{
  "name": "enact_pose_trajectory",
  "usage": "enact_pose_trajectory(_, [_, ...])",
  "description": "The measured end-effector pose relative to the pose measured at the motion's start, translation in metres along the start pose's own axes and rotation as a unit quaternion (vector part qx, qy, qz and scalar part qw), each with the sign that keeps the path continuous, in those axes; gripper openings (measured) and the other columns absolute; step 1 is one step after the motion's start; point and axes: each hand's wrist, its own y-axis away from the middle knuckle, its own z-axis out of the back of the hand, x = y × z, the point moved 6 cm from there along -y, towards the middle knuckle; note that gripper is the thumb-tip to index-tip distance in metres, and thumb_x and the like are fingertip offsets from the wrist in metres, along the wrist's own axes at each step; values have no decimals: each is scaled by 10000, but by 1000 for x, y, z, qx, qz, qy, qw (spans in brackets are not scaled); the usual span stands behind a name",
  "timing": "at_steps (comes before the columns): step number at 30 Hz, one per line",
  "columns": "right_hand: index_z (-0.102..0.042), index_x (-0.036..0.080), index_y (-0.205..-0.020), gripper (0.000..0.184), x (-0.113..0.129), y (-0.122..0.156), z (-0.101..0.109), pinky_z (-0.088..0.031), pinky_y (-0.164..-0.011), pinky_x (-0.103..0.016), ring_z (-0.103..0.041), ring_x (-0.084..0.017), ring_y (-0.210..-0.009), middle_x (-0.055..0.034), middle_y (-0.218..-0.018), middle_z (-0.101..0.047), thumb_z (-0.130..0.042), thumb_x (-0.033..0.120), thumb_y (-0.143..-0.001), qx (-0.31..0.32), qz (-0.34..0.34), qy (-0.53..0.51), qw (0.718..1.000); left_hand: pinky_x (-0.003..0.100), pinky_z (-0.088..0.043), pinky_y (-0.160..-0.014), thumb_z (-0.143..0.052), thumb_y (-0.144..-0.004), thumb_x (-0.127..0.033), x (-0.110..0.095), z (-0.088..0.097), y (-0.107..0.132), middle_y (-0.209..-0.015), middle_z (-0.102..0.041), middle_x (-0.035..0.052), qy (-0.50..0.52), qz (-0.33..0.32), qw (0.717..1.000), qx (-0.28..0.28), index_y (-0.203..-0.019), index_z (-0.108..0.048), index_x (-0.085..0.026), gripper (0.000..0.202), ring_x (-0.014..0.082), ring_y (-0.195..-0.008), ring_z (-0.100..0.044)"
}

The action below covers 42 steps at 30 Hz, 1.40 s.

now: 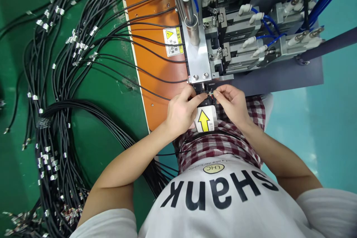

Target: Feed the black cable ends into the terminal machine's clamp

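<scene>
My left hand (182,109) and my right hand (232,102) meet at the front of a metal machine (203,44). Both pinch a thin black cable end with small coloured wires (211,94) at the machine's black fixture (199,89). Just below my hands a white label with a yellow arrow (205,119) points toward the machine. The fingers of both hands are closed in a pinch; the fingertips hide most of the cable tip.
Several black cables with metal clips (61,93) lie across the green table (16,63) and over the orange plate (150,55). A yellow warning sticker (173,41) sits on the machine. Pneumatic cylinders with blue hoses (267,33) stand at the right.
</scene>
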Motion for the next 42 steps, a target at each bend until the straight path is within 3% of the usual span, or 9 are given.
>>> enact_pose_trajectory(9, [-608,218,-801,125,25,4,1,-459,-669,-314,-600,-158,-681,-23,-800,-667,-634,288,-901,-50,107,226,967,284,-420,-667,-327,-1064,-278,-7,4,-3,-955,-595,62,-91,-40,995,-4,-1183,-707,-235,401,170,-799,-550])
enact_pose_trajectory(15, [-644,217,-844,189,6,0,4,-485,-584,-301,-635,-168,-600,-8,-698,-669,-655,396,-905,24,-5,97,995,286,-471,-734,-357,-1025,-157,-3,3,-2,-976,-628,70,-30,-35,999,-14,-1162,-707,-205,379,175,-868,-599])
enact_pose_trajectory(24, [-714,215,-896,208,7,24,-1,-481,-616,-298,-645,-159,-642,-23,-824,-739,-685,420,-899,-4,1,118,993,280,-514,-763,-414,-1014,-155,0,3,-2,-1025,-654,86,15,-32,999,-19,-1128,-692,-181,301,176,-918,-640])
enact_pose_trajectory(26, [-714,219,-880,156,20,26,-1,-471,-660,-312,-632,-159,-654,-24,-827,-734,-655,356,-924,-40,69,205,976,274,-511,-751,-413,-1012,-145,-1,4,-2,-1017,-650,84,13,-35,999,-22,-1120,-692,-172,301,173,-912,-637])
enact_pose_trajectory(29, [-694,226,-838,151,45,31,-3,-418,-701,-336,-597,-164,-662,-22,-774,-703,-603,273,-949,-77,194,371,905,271,-498,-717,-393,-1012,-135,-3,5,-2,-1011,-646,81,-2,-37,999,-15,-1128,-687,-174,319,174,-899,-630])
enact_pose_trajectory(33, [-680,225,-865,141,60,29,-8,-356,-675,-362,-569,-168,-651,-26,-800,-704,-575,237,-958,-48,265,477,837,271,-483,-689,-378,-1011,-133,-5,6,-2,-1009,-638,75,-30,-40,999,-13,-1133,-681,-184,331,175,-889,-621])
enact_pose_trajectory(37, [-662,224,-855,133,49,18,-4,-398,-697,-349,-563,-165,-667,-26,-792,-668,-574,248,-953,-26,226,393,891,277,-499,-711,-375,-1012,-129,-5,6,-1,-1003,-627,80,-27,-40,999,-16,-1134,-678,-176,330,175,-886,-616])
enact_pose_trajectory(40, [-639,223,-838,170,23,10,4,-425,-618,-312,-527,-140,-598,-6,-744,-625,-598,345,-949,-20,117,208,971,281,-515,-738,-383,-1014,-136,-2,5,0,-1011,-620,82,-2,-30,999,-14,-1145,-675,-182,324,175,-903,-620])
enact_pose_trajectory(42, [-650,221,-870,230,5,8,6,-378,-516,-287,-476,-121,-532,10,-705,-599,-634,443,-927,-9,32,101,994,280,-521,-741,-386,-1012,-132,-1,5,0,-1012,-616,83,17,-27,999,-14,-1148,-675,-184,324,176,-912,-622])
